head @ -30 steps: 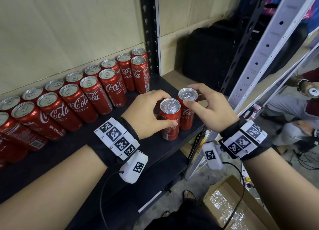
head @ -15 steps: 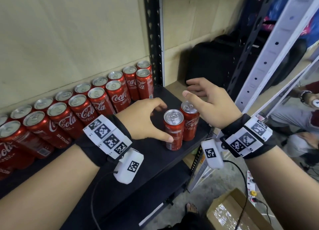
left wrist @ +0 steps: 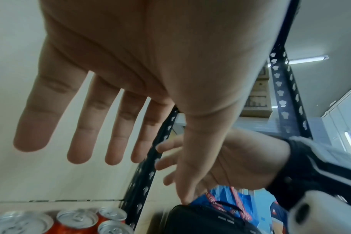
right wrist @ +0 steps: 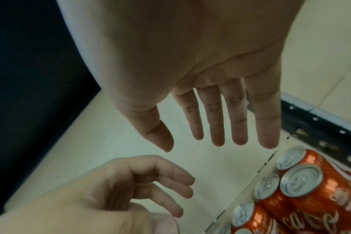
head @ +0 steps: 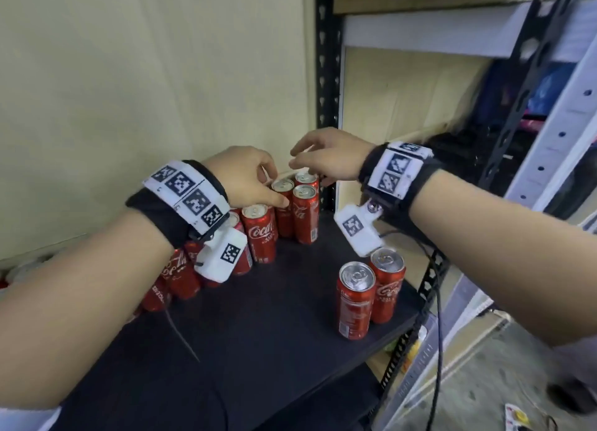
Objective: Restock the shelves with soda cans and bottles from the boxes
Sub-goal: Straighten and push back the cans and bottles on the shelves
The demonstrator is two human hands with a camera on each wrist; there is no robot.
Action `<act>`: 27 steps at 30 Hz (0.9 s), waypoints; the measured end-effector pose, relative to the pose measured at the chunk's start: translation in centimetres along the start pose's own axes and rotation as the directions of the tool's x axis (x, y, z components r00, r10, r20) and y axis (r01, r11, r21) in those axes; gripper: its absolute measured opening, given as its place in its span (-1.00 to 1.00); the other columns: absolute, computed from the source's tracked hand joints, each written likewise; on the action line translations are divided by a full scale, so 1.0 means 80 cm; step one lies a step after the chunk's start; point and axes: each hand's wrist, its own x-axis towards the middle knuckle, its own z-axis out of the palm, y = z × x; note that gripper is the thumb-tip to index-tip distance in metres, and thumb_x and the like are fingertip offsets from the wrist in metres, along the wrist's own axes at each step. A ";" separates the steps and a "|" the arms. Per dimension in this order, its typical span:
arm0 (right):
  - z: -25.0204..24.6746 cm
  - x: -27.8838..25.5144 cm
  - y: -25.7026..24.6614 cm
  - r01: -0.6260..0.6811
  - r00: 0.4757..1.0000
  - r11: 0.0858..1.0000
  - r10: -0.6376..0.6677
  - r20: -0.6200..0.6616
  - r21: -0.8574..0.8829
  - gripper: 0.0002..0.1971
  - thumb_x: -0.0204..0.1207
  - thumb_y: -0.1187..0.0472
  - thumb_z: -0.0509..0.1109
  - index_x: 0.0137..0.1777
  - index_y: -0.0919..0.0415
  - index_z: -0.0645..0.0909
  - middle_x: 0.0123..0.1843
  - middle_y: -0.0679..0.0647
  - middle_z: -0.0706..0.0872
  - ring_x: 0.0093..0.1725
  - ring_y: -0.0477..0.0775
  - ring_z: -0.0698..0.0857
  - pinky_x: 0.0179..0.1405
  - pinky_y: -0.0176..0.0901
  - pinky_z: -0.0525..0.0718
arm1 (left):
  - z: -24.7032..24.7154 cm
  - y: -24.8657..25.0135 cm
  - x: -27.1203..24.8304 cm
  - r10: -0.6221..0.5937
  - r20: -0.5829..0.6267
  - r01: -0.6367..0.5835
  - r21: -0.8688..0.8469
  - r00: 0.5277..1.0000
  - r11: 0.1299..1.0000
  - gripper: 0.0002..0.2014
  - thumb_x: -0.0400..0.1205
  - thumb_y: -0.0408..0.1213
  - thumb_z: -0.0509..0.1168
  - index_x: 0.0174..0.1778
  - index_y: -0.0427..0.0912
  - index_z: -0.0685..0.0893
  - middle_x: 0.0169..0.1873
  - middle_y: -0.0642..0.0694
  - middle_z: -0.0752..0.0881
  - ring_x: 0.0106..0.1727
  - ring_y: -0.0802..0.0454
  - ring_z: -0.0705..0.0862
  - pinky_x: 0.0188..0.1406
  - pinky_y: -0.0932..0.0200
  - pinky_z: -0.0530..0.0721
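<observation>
A dark shelf [head: 258, 350] carries upright red Coca-Cola cans [head: 263, 233] in a double row from nine toward twelve o'clock; two more cans [head: 357, 299] stand touching at three o'clock.

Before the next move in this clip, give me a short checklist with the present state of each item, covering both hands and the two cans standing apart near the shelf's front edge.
1. Left hand free of any can: ok, fingers extended in its wrist view.
2. Right hand free: ok, fingers straight and holding nothing.
3. Two front Coca-Cola cans upright: ok, both stand with tops up.
4. Those two clear of the shelf's front edge: ok, though they are close to it.
5. They are lined up with the back rows of cans: not ok, they stand apart.
6. Either hand touching the back rows: cannot tell.
</observation>
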 end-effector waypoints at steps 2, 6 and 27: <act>0.001 0.024 -0.012 0.017 0.998 0.996 -0.013 0.054 -0.083 -0.63 0.43 -0.10 0.55 0.19 -0.01 0.71 0.14 -0.02 0.75 0.03 0.04 0.80 0.02 0.12 0.84 | -0.001 -0.003 0.015 -0.008 0.037 0.006 0.065 0.999 0.998 -0.48 0.39 0.15 0.61 0.20 0.00 0.73 0.08 0.05 0.74 0.06 0.03 0.69 0.09 0.11 0.64; 0.002 0.056 -0.021 0.080 0.984 0.936 -0.020 0.175 -0.342 -0.60 0.41 -0.06 0.59 0.23 -0.03 0.74 0.16 -0.09 0.79 0.05 -0.02 0.78 0.17 0.01 0.78 | 0.006 -0.012 0.044 -0.046 0.098 0.026 0.196 0.994 0.980 -0.51 0.38 0.09 0.63 0.14 -0.08 0.78 0.01 0.00 0.78 0.02 0.00 0.72 0.05 0.09 0.70; 0.048 0.096 0.048 0.309 0.907 0.657 0.014 0.420 -0.688 -0.42 0.32 0.08 0.71 0.33 -0.01 0.63 0.08 -0.08 0.62 0.05 0.06 0.63 -0.07 -0.14 0.59 | 0.066 -0.040 0.075 -0.018 0.280 -0.114 0.448 0.960 0.886 -0.24 0.37 -0.14 0.69 0.51 -0.08 0.61 0.31 -0.13 0.55 0.30 -0.13 0.62 0.18 0.04 0.64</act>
